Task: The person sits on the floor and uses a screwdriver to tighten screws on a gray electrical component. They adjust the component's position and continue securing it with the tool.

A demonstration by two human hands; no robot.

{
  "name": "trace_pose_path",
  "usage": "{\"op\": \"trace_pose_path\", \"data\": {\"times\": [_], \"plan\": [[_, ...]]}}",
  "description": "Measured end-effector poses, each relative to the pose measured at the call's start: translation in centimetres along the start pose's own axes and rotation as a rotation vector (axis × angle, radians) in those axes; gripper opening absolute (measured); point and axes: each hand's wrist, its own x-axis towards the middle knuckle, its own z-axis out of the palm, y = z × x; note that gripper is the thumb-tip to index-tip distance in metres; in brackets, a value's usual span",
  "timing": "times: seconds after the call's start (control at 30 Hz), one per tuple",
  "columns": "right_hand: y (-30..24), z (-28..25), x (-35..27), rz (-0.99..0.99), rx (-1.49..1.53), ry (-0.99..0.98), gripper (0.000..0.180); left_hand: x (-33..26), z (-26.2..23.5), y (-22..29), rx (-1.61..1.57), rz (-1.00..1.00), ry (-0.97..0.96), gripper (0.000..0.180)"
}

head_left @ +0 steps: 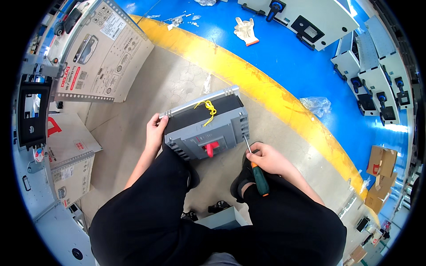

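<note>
A large grey moulded-case circuit breaker (pixel 186 142) rests tilted at my knees. Its front carries a red handle (pixel 211 149), and a knotted yellow cord (pixel 211 111) lies across its black upper face. My left hand (pixel 155 132) grips the breaker's left end, by the metal strip along its far edge. In my right hand (pixel 271 158) is a screwdriver (pixel 261 179) with a green and orange grip, fingers closed near the top of that grip. Its shaft points up to the slotted right end of the breaker, where the tip is too small to make out.
Cardboard-coloured printed panels (pixel 106 57) lean at the left. Beyond a yellow floor stripe (pixel 284 91), a white glove (pixel 246 31) and a clear plastic bag (pixel 316 105) lie on blue floor. Grey cabinets (pixel 326 20) stand far right, with cardboard boxes (pixel 380 177) nearer. Below me is a grey box (pixel 222 219).
</note>
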Motion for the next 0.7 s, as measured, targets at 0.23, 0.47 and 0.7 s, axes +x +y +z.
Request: {"op": "trace_pose_path", "data": {"times": [0.23, 0.47, 0.7], "plan": [[1.0, 0.3, 0.6, -0.067, 0.104, -0.064, 0.026, -0.3, -0.2, -0.3, -0.006, 0.006, 0.014, 0.026], [-0.2, -1.8, 0.8, 0.097, 0.010, -0.087, 0.040, -0.8, 0.0, 0.4, -0.002, -0.049, -0.043, 0.023], [-6.4, -4.6, 2.7, -0.459, -0.494, 0.450, 0.041, -1.0, -1.1, 1.1, 0.048, -0.068, -0.093, 0.019]]}}
